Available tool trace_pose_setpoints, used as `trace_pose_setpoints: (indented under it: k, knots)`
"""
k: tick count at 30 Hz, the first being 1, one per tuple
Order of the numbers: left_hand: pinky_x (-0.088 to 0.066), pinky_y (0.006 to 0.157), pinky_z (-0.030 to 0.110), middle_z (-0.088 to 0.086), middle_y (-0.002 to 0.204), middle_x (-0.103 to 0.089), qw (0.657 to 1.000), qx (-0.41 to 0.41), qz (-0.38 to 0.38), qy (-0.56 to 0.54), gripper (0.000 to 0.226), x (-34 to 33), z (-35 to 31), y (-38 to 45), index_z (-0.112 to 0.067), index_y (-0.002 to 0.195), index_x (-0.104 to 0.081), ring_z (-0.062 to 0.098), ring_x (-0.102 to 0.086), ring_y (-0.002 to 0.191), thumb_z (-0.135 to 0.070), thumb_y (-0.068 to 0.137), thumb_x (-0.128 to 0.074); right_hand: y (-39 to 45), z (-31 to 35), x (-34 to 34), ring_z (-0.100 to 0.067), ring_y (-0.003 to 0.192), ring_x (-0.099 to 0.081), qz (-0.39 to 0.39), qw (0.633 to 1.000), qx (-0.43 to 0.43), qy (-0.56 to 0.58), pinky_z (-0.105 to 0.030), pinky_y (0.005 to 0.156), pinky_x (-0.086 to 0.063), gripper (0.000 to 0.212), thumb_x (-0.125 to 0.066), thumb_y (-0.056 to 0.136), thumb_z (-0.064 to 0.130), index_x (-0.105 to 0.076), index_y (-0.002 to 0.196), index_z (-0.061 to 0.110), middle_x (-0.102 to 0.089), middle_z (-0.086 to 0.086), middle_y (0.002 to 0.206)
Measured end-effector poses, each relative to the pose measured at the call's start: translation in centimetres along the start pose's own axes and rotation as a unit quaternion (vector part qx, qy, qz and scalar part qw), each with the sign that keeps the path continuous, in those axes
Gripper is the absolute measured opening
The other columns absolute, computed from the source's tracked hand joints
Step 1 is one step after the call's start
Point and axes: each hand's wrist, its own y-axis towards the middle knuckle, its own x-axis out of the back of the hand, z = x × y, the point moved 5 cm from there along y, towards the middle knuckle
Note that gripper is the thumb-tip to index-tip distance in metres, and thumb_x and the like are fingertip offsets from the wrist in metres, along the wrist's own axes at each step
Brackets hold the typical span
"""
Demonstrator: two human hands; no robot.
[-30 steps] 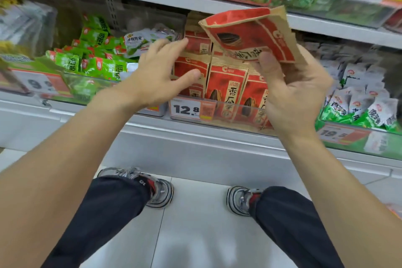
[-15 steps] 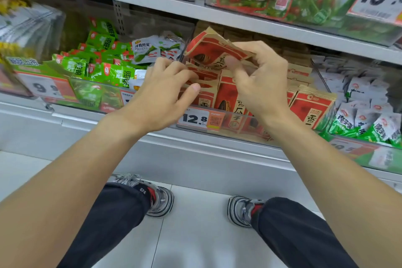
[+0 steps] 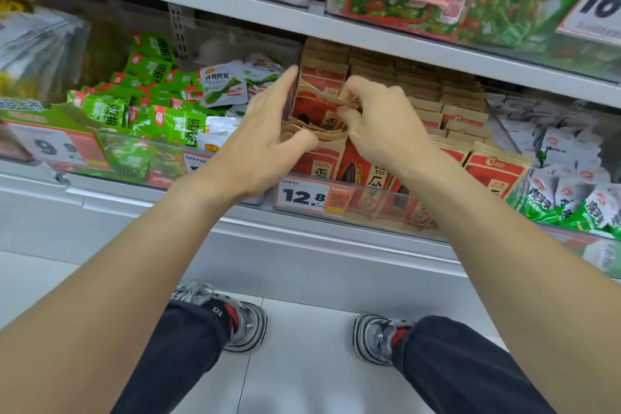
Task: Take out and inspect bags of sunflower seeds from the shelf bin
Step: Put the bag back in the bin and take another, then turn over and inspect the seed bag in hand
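Sunflower-seed bags (image 3: 366,175) stand packed in rows in the clear bin (image 3: 379,212) behind the 12.8 price tag (image 3: 314,196), on the lower shelf between a bin of green packets (image 3: 141,111) and one of white-and-green packets (image 3: 571,188). One bag (image 3: 319,109) lies tilted on top of the left front rows, its red face and seed print showing, and both hands are on it or right beside it. The right hand (image 3: 379,131) pinches its upper edge between thumb and curled fingers. The left hand (image 3: 258,141) has its forefinger stretched straight up along the bin's left wall, while its thumb presses against the brown tops of the front bags; whether the other fingers grip anything cannot be told, since they are hidden behind the hand.

As a judgement, the task is in its middle: the pinched bag sits low among the others, touching them, so it is either just being lifted or just being settled back, and the pictures do not say which. Many bags stand untouched toward the back and right of the bin, so plenty of taking out and inspecting appears left.
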Motion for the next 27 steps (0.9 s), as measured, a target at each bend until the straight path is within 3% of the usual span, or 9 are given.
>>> trace_pose_setpoints:
  k: [6, 8, 10, 13, 18, 20, 22, 24, 27]
  knots:
    - [-0.027, 0.108, 0.016, -0.017, 0.138, -0.042, 0.999, 0.003, 0.005, -0.046, 0.074, -0.1, 0.6, 1.6, -0.031, 0.155, -0.032, 0.002, -0.031, 0.137, -0.040, 0.084, -0.052, 1.8, -0.4, -0.7, -0.034, 0.095, -0.067, 0.008, 0.998, -0.057, 0.002, -0.034, 0.080, -0.054, 0.023, -0.058, 0.096, 0.018, -0.072, 0.115, 0.019, -0.072, -0.013, 0.111]
    - [-0.023, 0.099, 0.007, -0.016, 0.133, -0.045, 1.000, -0.003, 0.002, -0.007, 0.070, 0.1, 1.0, 1.9, -0.032, 0.154, -0.036, 0.002, -0.030, 0.131, -0.046, 0.087, -0.049, 2.5, -0.9, -1.1, -0.030, 0.113, -0.062, 0.017, 0.997, -0.073, -0.004, -0.032, 0.088, -0.049, 0.028, -0.061, 0.097, 0.025, -0.070, 0.122, 0.018, -0.069, -0.009, 0.121]
    - [-0.028, 0.102, 0.013, -0.014, 0.133, -0.050, 1.000, 0.002, 0.016, 0.015, 0.071, 0.3, 1.5, 2.4, -0.032, 0.151, -0.040, 0.007, -0.033, 0.133, -0.051, 0.084, -0.051, 3.2, -1.6, -1.8, -0.027, 0.118, -0.058, 0.023, 0.995, -0.090, -0.019, -0.031, 0.087, -0.046, 0.036, -0.066, 0.094, 0.038, -0.068, 0.126, 0.021, -0.065, -0.006, 0.126]
    - [-0.031, 0.112, 0.034, -0.006, 0.146, -0.050, 0.997, -0.003, 0.044, 0.067, 0.079, 0.4, 1.8, 3.4, -0.031, 0.151, -0.042, 0.018, -0.035, 0.141, -0.063, 0.080, -0.047, 4.2, -2.4, -2.9, -0.024, 0.116, -0.056, 0.024, 0.991, -0.119, -0.053, -0.029, 0.081, -0.040, 0.041, -0.069, 0.091, 0.045, -0.065, 0.125, 0.024, -0.059, -0.004, 0.129]
    - [-0.028, 0.116, 0.039, -0.006, 0.156, -0.040, 0.988, -0.043, 0.015, 0.145, 0.088, 0.2, 1.3, 3.7, -0.027, 0.153, -0.039, 0.019, -0.033, 0.141, -0.072, 0.078, -0.025, 5.5, -1.9, -2.8, -0.016, 0.089, -0.054, 0.078, 0.988, -0.125, -0.046, -0.027, 0.073, -0.041, 0.030, -0.070, 0.091, 0.045, -0.074, 0.113, 0.025, -0.068, 0.001, 0.119]
    - [-0.030, 0.116, 0.046, -0.009, 0.154, -0.042, 0.987, -0.041, 0.012, 0.157, 0.088, 0.2, 1.4, 3.8, -0.026, 0.150, -0.046, 0.017, -0.035, 0.140, -0.073, 0.079, -0.021, 5.1, -1.8, -2.3, -0.013, 0.083, -0.060, 0.097, 0.988, -0.116, 0.009, -0.026, 0.070, -0.042, 0.030, -0.068, 0.091, 0.051, -0.076, 0.105, 0.026, -0.071, 0.007, 0.101]
    - [-0.031, 0.115, 0.047, -0.010, 0.153, -0.043, 0.986, -0.041, 0.011, 0.164, 0.089, 0.2, 1.5, 3.8, -0.025, 0.149, -0.048, 0.018, -0.037, 0.138, -0.072, 0.080, -0.019, 4.8, -2.1, -1.5, -0.006, 0.072, -0.065, 0.028, 0.981, -0.134, 0.135, -0.026, 0.065, -0.049, 0.024, -0.068, 0.092, 0.049, -0.075, 0.102, 0.028, -0.073, 0.008, 0.086]
    - [-0.031, 0.115, 0.046, -0.010, 0.154, -0.042, 0.986, -0.041, 0.010, 0.163, 0.089, 0.1, 1.5, 3.6, -0.024, 0.150, -0.047, 0.018, -0.037, 0.138, -0.072, 0.080, -0.018, 5.1, -2.7, -1.4, -0.008, 0.079, -0.068, -0.037, 0.969, -0.163, 0.183, -0.032, 0.077, -0.059, 0.023, -0.065, 0.096, 0.036, -0.068, 0.118, 0.029, -0.073, 0.006, 0.095]
    - [-0.030, 0.115, 0.046, -0.009, 0.154, -0.043, 0.985, -0.044, 0.006, 0.170, 0.089, 0.0, 1.6, 3.6, -0.023, 0.150, -0.047, 0.018, -0.037, 0.138, -0.071, 0.081, -0.018, 6.4, -2.5, -2.7, -0.022, 0.111, -0.065, 0.032, 0.986, -0.157, 0.050, -0.033, 0.090, -0.054, 0.059, -0.064, 0.097, 0.024, -0.041, 0.151, 0.033, -0.067, 0.000, 0.127]
